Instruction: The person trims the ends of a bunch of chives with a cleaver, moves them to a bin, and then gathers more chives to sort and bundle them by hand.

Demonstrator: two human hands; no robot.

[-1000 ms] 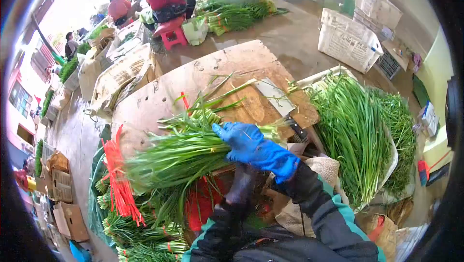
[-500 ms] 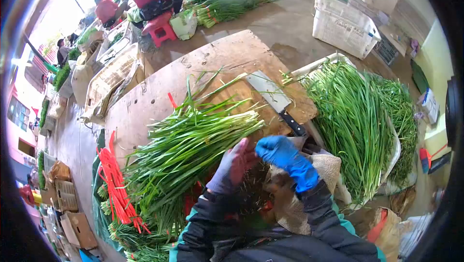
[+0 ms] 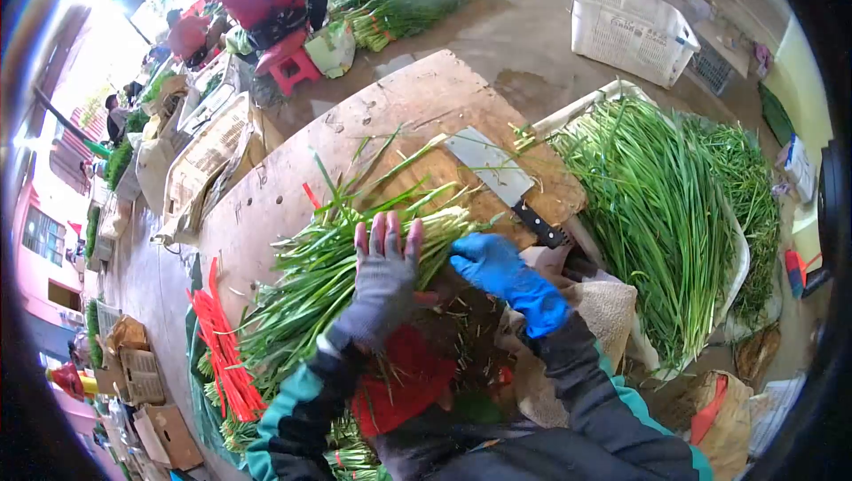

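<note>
A loose bunch of long green leafy stalks, like garlic chives, lies across the near left of the wooden table, pale cut ends pointing right. My left hand, in a grey-purple glove, rests against the near side of the bunch with fingers spread. Beside the pale ends is my right hand in a blue glove, its fingers loosely bent and held together with nothing visible in them. A cleaver with a black handle lies on the round chopping board, just beyond my right hand.
Red ties lie at the table's left edge. To the right stands a lined white crate heaped with green stalks. A white plastic basket is on the floor behind. People sit working at the far left, near more crates and a red stool.
My left hand has moved up and left onto the bunch, its fingers spreading. My right hand has shifted slightly left towards the pale ends. A red patch below my left hand is now more exposed.
</note>
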